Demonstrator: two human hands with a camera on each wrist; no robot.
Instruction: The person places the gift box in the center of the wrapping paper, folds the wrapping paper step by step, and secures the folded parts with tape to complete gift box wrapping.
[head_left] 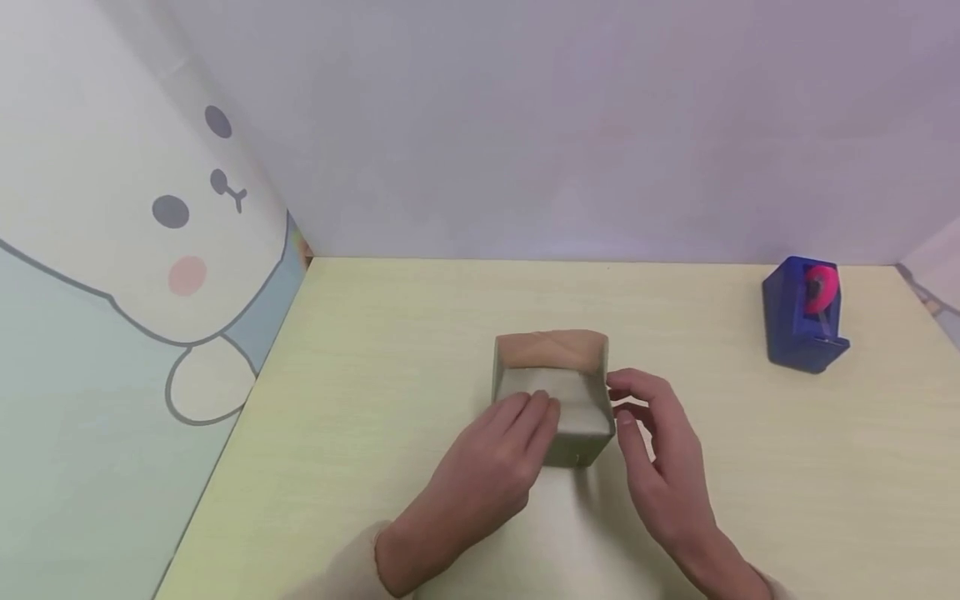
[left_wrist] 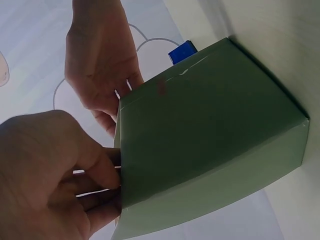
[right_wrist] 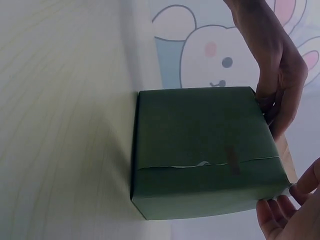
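Observation:
A green paper box (head_left: 573, 450) stands on the table in front of me. Brown inner paper (head_left: 551, 350) shows along its far top edge. My left hand (head_left: 491, 458) presses its bent fingers on the green top panel, near the front left. Its thumb, hidden in the head view, lies along the top edge in the left wrist view. At the box's right side, my right hand (head_left: 667, 458) is loosely curved, fingertips at the side edge and thumb near the front corner. A pale torn line and a small reddish-brown patch (right_wrist: 232, 160) mark one green face.
On the right of the pale table (head_left: 750, 500) stands a blue tape dispenser (head_left: 787, 325) with a pink core (head_left: 824, 289). A plain pale wall (head_left: 540, 125) rises behind the table. Along the left hangs a sheet with a cartoon animal (head_left: 157, 267).

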